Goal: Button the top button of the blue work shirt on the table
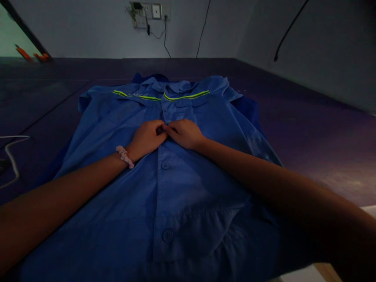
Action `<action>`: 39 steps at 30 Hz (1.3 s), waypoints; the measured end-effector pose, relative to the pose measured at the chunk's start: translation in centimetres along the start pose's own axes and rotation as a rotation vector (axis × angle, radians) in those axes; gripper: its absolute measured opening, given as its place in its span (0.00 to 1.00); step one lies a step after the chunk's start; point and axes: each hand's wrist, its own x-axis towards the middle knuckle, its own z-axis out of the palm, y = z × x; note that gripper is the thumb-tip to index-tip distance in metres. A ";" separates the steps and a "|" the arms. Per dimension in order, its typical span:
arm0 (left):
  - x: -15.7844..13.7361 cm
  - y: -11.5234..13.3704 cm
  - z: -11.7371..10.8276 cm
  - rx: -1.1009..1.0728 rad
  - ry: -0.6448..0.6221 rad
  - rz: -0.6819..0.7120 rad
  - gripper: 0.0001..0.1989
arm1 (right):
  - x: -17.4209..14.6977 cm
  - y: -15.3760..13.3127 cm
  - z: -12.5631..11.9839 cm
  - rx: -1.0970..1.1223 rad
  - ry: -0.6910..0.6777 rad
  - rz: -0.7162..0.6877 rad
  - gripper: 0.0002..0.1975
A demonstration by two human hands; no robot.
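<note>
A blue work shirt [188, 196] with yellow-green reflective stripes across the chest lies flat, front side up, on a dark purple table [308, 129]. Its collar points away from me. My left hand [146, 138], with a pale beaded bracelet at the wrist, and my right hand [184, 133] meet at the shirt's button placket at mid-chest. Both pinch the fabric edges there, fingertips touching. Two buttons lower on the placket are visible and look fastened. What sits between my fingertips is hidden.
A white cable [11, 156] lies on the table at the left edge. On the grey back wall hangs a socket panel [149, 13] with dark wires running down. Orange objects [32, 55] sit at the far left. The table's light front corner [326, 270] shows at the lower right.
</note>
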 end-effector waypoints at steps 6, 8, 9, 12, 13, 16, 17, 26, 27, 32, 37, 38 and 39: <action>0.0 0.2 -0.1 -0.006 0.005 -0.012 0.06 | 0.0 0.0 0.1 0.024 0.003 0.006 0.26; 0.0 0.4 -0.1 0.002 0.002 -0.018 0.06 | 0.0 0.1 0.2 0.047 0.006 0.005 0.28; 0.0 0.4 -0.1 0.007 0.003 -0.020 0.07 | 0.1 0.2 0.3 0.058 0.009 0.001 0.29; 0.1 0.3 -0.1 0.017 0.010 -0.023 0.07 | 0.1 0.3 0.4 0.071 0.014 -0.012 0.28; 0.1 0.3 -0.1 0.017 0.010 -0.021 0.06 | 0.1 0.3 0.4 0.066 0.013 -0.008 0.28; 0.0 0.2 0.0 0.008 0.004 -0.010 0.06 | 0.1 0.1 0.2 0.029 -0.003 0.012 0.25; 0.0 0.1 0.0 0.004 0.005 -0.007 0.06 | 0.1 0.1 0.1 0.016 -0.011 0.014 0.24; -0.1 0.2 0.2 0.058 0.018 -0.029 0.03 | 0.1 -0.2 -0.4 -0.020 -0.073 0.032 0.22; -0.1 0.2 0.2 0.068 0.014 -0.037 0.03 | 0.1 -0.2 -0.4 -0.021 -0.076 0.031 0.21; -0.2 0.4 0.4 0.077 0.007 -0.072 0.02 | 0.1 0.0 -0.1 -0.030 -0.077 0.025 0.21; -0.2 0.4 0.6 0.065 0.011 -0.087 0.01 | 0.2 0.1 0.2 -0.017 -0.064 0.022 0.21; -0.2 0.4 0.6 0.061 0.011 -0.090 0.01 | 0.2 0.2 0.2 -0.014 -0.065 0.021 0.21; -0.2 0.3 0.6 0.056 0.010 -0.090 0.01 | 0.2 0.2 0.2 -0.011 -0.064 0.020 0.21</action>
